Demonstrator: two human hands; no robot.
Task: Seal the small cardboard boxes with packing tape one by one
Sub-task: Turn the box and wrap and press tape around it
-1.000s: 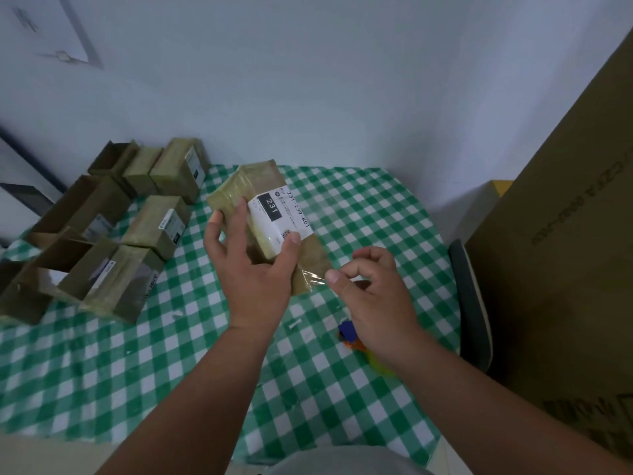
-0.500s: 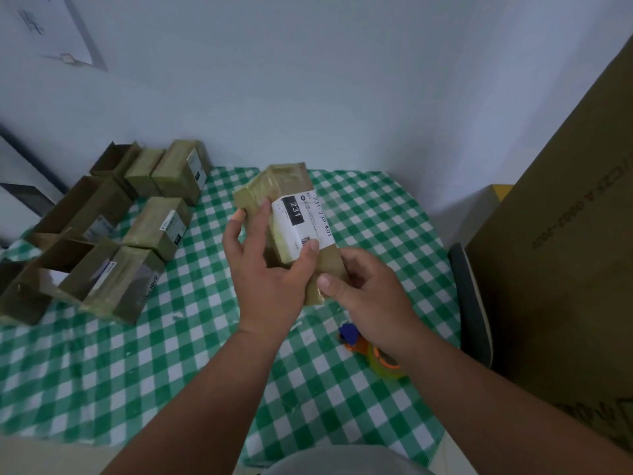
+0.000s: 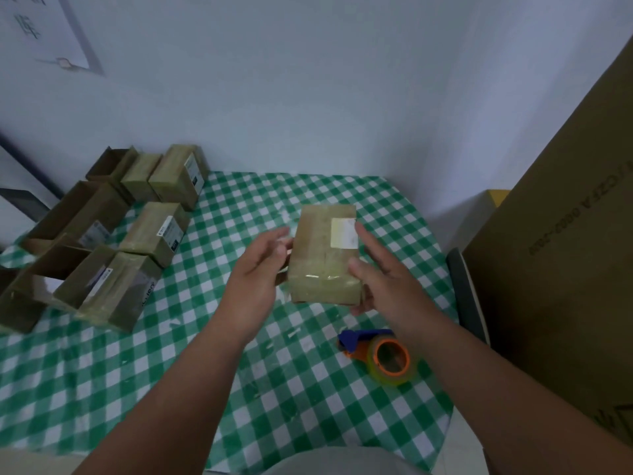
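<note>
Small brown cardboard box (image 3: 325,255), glossy with clear tape, sits between both palms, left hand (image 3: 260,265) and right hand (image 3: 380,269) flanking it, fingers straight and relaxed, probably pressing tape edges down. Orange-cored tape dispenser (image 3: 380,354) lies just nearer than the box on the green-checked tabletop (image 3: 239,371), ready to grab.

A makeshift packing corner in a plain room, likely a home or small back room: a table under a green-and-white checked tablecloth (image 3: 274,389) pushed into bare white walls (image 3: 308,97), small labelled cardboard boxes (image 3: 154,231) (some open), a tape dispenser (image 3: 380,354), a big carton (image 3: 565,269) alongside.
</note>
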